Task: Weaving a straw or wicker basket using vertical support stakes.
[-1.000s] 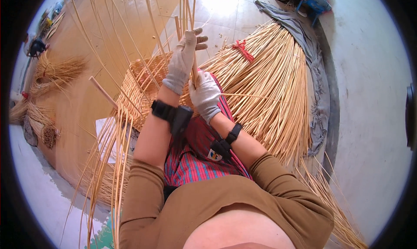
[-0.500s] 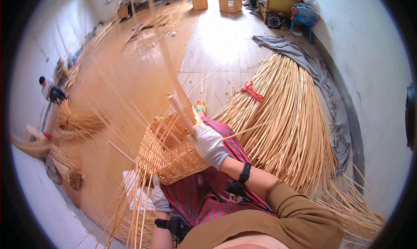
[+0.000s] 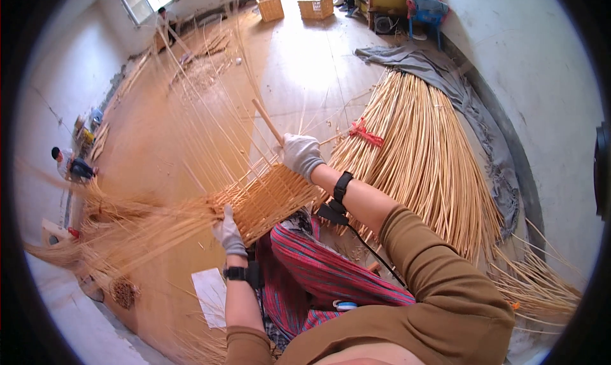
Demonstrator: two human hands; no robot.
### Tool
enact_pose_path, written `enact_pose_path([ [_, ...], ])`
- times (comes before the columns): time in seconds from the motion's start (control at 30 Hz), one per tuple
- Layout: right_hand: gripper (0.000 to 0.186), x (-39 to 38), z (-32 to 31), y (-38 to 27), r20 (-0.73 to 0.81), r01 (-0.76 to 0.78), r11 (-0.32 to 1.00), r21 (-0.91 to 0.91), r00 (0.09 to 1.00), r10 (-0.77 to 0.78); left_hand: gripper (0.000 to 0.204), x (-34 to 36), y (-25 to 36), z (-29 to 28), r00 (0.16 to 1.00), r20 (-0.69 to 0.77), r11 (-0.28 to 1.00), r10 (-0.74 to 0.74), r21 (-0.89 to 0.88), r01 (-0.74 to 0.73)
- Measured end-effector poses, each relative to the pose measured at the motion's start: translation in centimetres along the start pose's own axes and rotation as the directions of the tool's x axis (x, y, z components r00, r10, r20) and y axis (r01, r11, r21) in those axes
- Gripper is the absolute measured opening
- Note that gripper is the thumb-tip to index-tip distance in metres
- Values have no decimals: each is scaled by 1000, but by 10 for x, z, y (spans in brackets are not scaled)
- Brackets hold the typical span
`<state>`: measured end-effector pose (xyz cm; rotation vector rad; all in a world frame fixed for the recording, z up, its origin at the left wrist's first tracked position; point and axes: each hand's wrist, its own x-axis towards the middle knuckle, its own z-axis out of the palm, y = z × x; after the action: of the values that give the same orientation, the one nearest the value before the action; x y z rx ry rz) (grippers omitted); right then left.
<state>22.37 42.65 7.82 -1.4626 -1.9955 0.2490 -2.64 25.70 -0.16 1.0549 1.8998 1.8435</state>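
Observation:
A partly woven wicker basket (image 3: 270, 203) is held up above my lap, tilted, with its woven side toward me. Long unwoven rods (image 3: 213, 126) stick up from its far side, and others fan out to the left, blurred. My gloved left hand (image 3: 230, 234) grips the basket's lower left corner, thumb up along the weave. At the upper right corner, my gloved right hand (image 3: 300, 154) is closed round the basket's edge. A thick wooden stick (image 3: 267, 120) rises beside that hand. The palm sides of both hands are hidden.
To the right lies a big bundle of wicker rods (image 3: 420, 174) tied with red cord (image 3: 366, 134), partly under grey cloth (image 3: 439, 78). Finished baskets (image 3: 316, 8) stand far back. A person (image 3: 73, 166) sits at the left. A white sheet (image 3: 210, 296) lies by my left forearm.
The basket has been lifted and turned, so its inside no longer faces me. Its loose rods have swung out to the left. Both hands have moved up with it.

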Motion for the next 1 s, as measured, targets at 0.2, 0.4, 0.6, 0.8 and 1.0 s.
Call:
enact_pose_path([
  [0.2,29,16,13,44,17,-94,986,-141,995,97,64,12,13,29,869,242,899,-432,190,394],
  [0.4,34,-3,14,24,154,-133,978,-161,975,158,66,13,-34,15,880,31,877,-475,107,469],
  [0.6,30,-9,4,21,81,-133,983,-124,986,143,73,15,-11,13,970,22,969,-240,71,238],
  [0.8,31,-12,-16,28,-14,11,992,-122,1000,-13,77,-8,-12,28,957,69,949,-282,-128,289],
  [1.0,36,-31,-72,-25,-250,180,975,-131,946,-208,70,-30,3,-31,917,-12,912,-398,-117,394],
])
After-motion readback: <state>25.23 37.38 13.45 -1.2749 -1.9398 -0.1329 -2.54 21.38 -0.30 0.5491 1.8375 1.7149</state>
